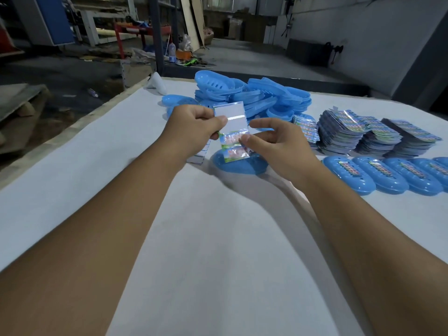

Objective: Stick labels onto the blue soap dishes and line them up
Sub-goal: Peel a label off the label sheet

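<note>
Here, above the middle of the worktop (72, 166), the person is peeling a label from a strip. The left hand (191, 127) is gripping the label strip (234, 128) by its left edge, thumb on top and fingers curled beneath. The right hand (274, 139) is pinching a printed label (238, 151) at the strip's lower end between thumb and forefinger, its other fingers hanging loosely bent.

Directly below the strip, a bare soap dish (238, 166) is lying dome-up on the worktop, apparently waiting for this label. A heap of unlabelled dishes (254, 98) is sitting toward the far edge. Stacks of label sheets (358, 134) are lying near the right edge, and just in front of them a row of labelled dishes (388, 175) is running off to the right, touching side by side. A spent backing strip (201, 154) is lying just left of the bare dish.

To do this step well, the peel probably wants to be slow and at a shallow angle, so the label is not curling or creasing. The fingertips should be touching only a corner of the adhesive. The label is best centred lengthwise on the dome, matching the row, then pressed from the middle outward.
</note>
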`<state>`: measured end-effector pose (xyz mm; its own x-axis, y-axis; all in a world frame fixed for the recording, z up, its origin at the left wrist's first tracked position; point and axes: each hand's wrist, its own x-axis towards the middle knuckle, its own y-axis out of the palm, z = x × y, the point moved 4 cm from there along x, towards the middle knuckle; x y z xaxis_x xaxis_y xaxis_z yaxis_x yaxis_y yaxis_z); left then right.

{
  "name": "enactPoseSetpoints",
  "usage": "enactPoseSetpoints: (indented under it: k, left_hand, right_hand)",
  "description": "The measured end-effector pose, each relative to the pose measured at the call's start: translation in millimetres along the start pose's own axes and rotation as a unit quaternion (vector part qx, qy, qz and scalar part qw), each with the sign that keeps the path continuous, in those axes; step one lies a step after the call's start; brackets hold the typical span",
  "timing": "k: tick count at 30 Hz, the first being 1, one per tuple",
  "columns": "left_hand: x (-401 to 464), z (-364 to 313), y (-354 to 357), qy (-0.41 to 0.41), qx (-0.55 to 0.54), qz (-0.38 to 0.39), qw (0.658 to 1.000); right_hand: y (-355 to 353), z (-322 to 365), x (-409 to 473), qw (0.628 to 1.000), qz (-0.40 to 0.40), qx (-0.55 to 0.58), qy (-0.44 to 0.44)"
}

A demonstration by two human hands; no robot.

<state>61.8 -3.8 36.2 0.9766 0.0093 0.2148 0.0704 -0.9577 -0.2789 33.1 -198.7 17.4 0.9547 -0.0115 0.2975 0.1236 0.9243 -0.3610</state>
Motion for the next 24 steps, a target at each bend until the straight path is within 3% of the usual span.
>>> enactPoseSetpoints:
  k: [15,20,24]
  left_hand:
    - [-10.3,-5.7,11.9,0.021,0.009,0.059,0.998]
    - [-12.3,-4.5,14.9,0.037,0.007,0.084,0.996]
    - [-14.4,-6.2,17.0,0.062,0.013,0.089,0.994]
  right_hand:
    - [-9.5,-1.7,0.7,0.994,-0.058,0.071,0.058]
    - [-10.9,-1.4,0.0,0.990,-0.110,-0.090,0.004]
    - [-3.0,3.7,-3.8,0.994,-0.064,-0.077,-0.031]
